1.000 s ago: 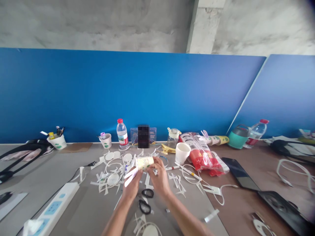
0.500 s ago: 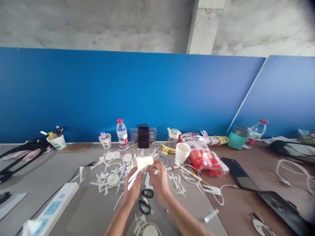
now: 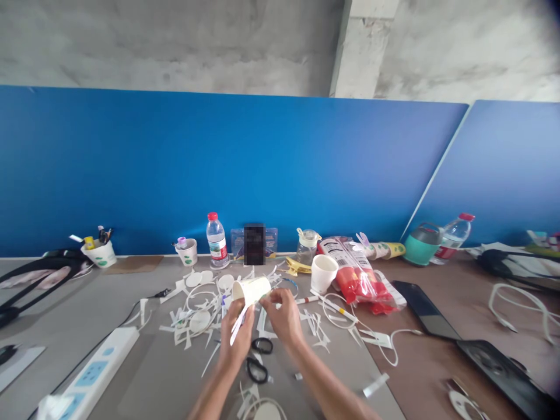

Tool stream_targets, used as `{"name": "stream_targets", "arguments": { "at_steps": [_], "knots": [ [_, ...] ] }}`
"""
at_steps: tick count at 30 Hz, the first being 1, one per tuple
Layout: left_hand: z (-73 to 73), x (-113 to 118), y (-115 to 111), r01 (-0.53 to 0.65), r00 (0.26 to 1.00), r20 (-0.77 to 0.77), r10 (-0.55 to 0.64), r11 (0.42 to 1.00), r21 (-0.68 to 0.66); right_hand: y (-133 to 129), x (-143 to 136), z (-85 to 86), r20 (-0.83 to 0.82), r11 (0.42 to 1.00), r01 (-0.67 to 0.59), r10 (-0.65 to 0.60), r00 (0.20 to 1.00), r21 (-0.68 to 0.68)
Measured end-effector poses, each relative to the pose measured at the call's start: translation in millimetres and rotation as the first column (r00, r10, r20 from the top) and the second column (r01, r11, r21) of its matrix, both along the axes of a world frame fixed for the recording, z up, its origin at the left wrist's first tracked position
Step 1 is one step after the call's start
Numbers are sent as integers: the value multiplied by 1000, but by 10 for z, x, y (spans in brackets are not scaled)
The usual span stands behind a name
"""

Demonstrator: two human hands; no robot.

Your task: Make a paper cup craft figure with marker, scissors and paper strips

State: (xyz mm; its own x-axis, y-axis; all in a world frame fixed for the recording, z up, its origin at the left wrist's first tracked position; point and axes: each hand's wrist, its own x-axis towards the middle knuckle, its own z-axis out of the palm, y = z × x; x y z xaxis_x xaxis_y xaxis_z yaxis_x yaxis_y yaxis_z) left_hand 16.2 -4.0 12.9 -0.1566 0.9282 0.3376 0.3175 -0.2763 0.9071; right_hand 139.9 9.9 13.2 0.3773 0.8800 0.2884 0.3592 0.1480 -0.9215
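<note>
A white paper cup [image 3: 252, 290] lies on its side in the air above the scrap-strewn table, its open rim facing left. White strips [image 3: 238, 324] hang down from the rim. My left hand [image 3: 236, 333] grips the cup from below at the rim end. At the cup's base end, my right hand [image 3: 282, 315] has its fingers pinched together; whatever is between them is too small to make out. Black-handled scissors [image 3: 258, 360] lie between my forearms, their blades hidden.
Paper scraps [image 3: 200, 321] surround my hands. Behind stand a water bottle [image 3: 217, 242], a glass jar [image 3: 307, 245] and a white cup [image 3: 324, 273]. Right are a red bag [image 3: 356, 280] and a black phone [image 3: 426, 309]; left, a power strip [image 3: 94, 373].
The cup has shifted slightly left, and the strips hanging from its rim have swung to a steeper angle. My right hand has moved slightly left along with it.
</note>
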Motion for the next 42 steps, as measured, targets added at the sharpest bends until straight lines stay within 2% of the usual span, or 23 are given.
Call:
{"name": "stream_targets", "arguments": {
  "at_steps": [2,7,10,14,18,24,28,30,33,35,38,42],
  "knots": [
    [22,-3,-6,-6,1000,-8,6,1000,30,17,24,-1,-13,1000,-12,12,1000,3],
    [82,-39,-6,89,994,70,-87,996,-31,78,104,-14,-13,989,-149,148,989,-22],
    [67,-74,22,115,992,54,-113,993,-33,112,154,-20,-21,983,-181,180,983,-19],
    [16,-112,70,99,995,21,-98,995,-33,112,190,9,-17,980,-198,198,980,3],
    [30,-109,73,74,997,20,-73,997,-37,45,163,68,-26,965,-261,261,965,-14],
    [69,-60,39,128,992,13,-128,990,-51,-2,83,54,102,987,-161,162,982,-17],
    [55,-61,40,144,990,-5,-144,988,-54,69,134,-8,69,980,-193,195,978,-36],
    [44,-71,44,148,989,-5,-149,987,-60,97,173,-23,52,990,-143,143,988,-2],
    [34,-88,50,131,991,44,-128,989,-66,82,195,-1,72,991,-41,32,997,130],
    [47,-90,45,128,989,89,-122,990,-61,33,167,32,113,978,-79,57,992,194],
    [101,-69,18,145,981,141,-137,988,-51,-56,69,63,175,950,-203,164,971,235],
    [134,-32,-16,228,962,157,-225,974,-2,-119,-63,30,263,920,-282,211,942,273]
  ]
}}
